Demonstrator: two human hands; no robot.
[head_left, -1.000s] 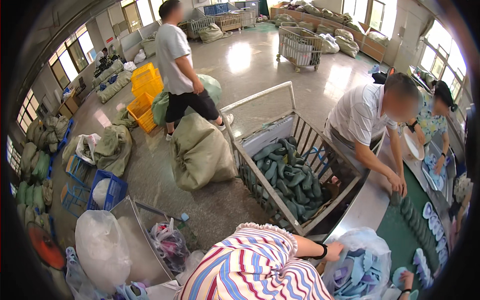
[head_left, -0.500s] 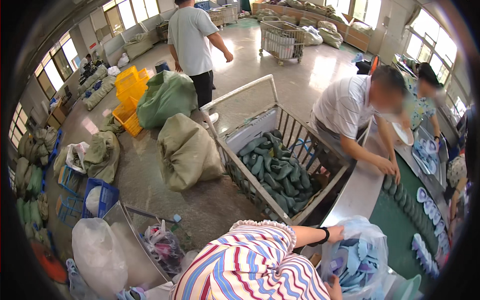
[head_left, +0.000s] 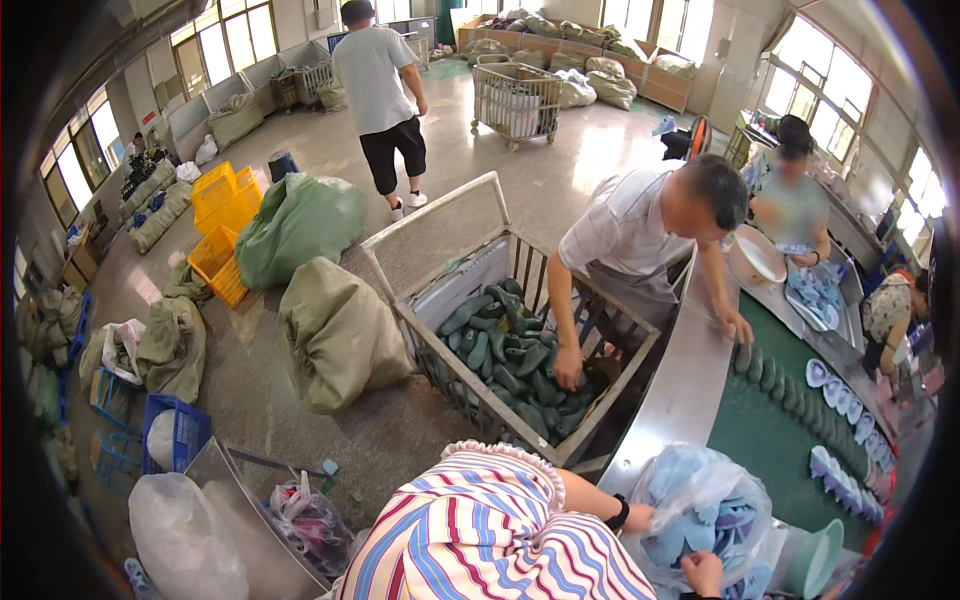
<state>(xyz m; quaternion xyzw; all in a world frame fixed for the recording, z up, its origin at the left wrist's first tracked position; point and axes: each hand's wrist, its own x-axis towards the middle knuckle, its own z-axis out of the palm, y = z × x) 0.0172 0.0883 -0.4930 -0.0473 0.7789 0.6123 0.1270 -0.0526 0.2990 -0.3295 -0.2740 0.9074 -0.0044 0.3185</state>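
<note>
A clear plastic bag [head_left: 668,462] full of light blue and purple shoe uppers [head_left: 722,512] stands at the lower right, by the green belt. My left hand [head_left: 638,517], with a black band on the wrist, is closed on the bag's left rim. Over the near side of the bag, my right hand [head_left: 703,573] has its fingers curled against the pieces; what lies in them is too small to make out. My striped sleeve hides part of the left arm.
A barred cart [head_left: 480,395] of dark green shoe lasts [head_left: 510,360] stands ahead, a co-worker's hand [head_left: 568,368] in it. Lasts and uppers line the green belt [head_left: 735,440]. A pale green basin [head_left: 817,560] is right of the bag; sacks [head_left: 340,335] stand left.
My right hand has moved up and right, over the bag's near side. My left hand keeps hold of the rim. The co-worker has reached one hand into the cart; another person has walked farther off.
</note>
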